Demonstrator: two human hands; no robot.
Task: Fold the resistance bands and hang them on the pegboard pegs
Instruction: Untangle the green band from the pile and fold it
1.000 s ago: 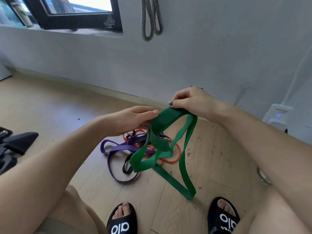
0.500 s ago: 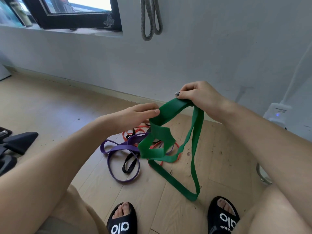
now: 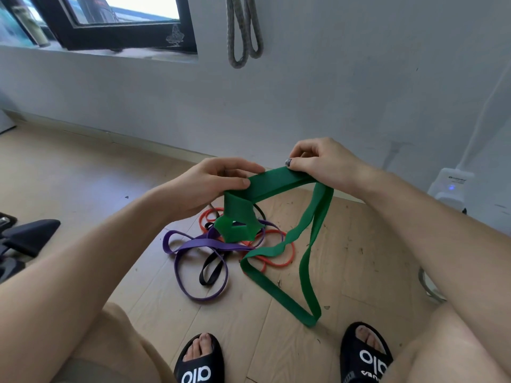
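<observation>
A wide green resistance band (image 3: 279, 181) is stretched flat between my two hands above the floor. My left hand (image 3: 213, 183) pinches its left end, where a short folded loop hangs down. My right hand (image 3: 323, 164) pinches the right end, and from there a long loop drops to the floor near my right foot. Under the green band lie a purple band (image 3: 193, 246), an orange band (image 3: 276, 262) and a black band (image 3: 211, 270), tangled together on the wooden floor. A grey band (image 3: 243, 31) hangs on the wall above; its peg is out of view.
My feet in black slides (image 3: 199, 363) stand at the bottom edge. A white device with a blue light (image 3: 449, 186) sits against the wall at right. Dark equipment (image 3: 25, 239) lies at the left. A window (image 3: 116, 20) is at upper left.
Both hands have risen and moved apart, pulling a stretch of the green band flat between them. The loop under my left hand has shortened, and the long loop has swung right.
</observation>
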